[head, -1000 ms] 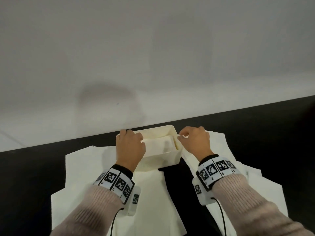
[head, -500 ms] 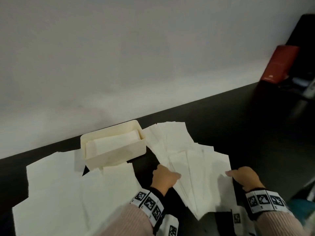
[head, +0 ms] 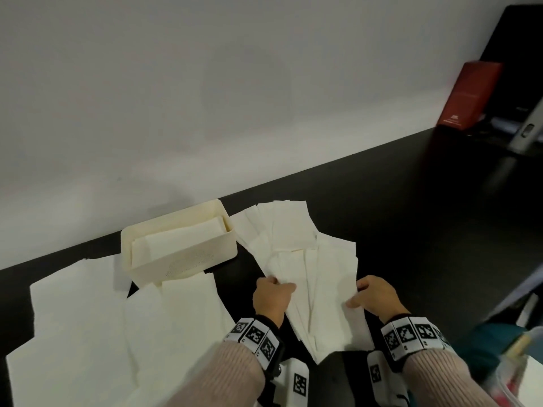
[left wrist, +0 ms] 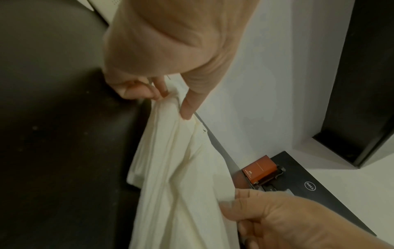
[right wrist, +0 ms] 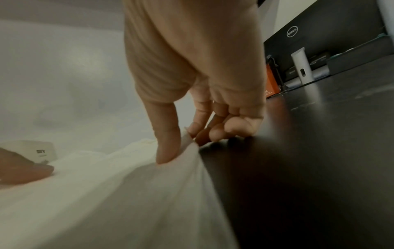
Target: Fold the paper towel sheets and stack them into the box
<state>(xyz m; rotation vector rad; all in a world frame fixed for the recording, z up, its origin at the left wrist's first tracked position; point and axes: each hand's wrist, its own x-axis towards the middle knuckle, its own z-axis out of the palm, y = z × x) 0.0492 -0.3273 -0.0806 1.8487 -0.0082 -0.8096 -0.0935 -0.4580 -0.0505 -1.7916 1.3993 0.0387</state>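
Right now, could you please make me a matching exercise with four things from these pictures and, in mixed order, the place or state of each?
Things:
1. box
2. left hand
3. red carton
4. flat sheets

Places or states:
A. stands far right by the wall
B. lie spread in front of the box, on its left
C. pinches the left edge of a paper towel sheet
D. holds folded sheets, near the wall

Pairs: 1-D, 2-C, 3-A, 4-B

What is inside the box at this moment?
The box holds folded paper towel sheets, the top one lying flat below the rim. How many lie beneath it cannot be seen; the top sheet and the walls cover them.
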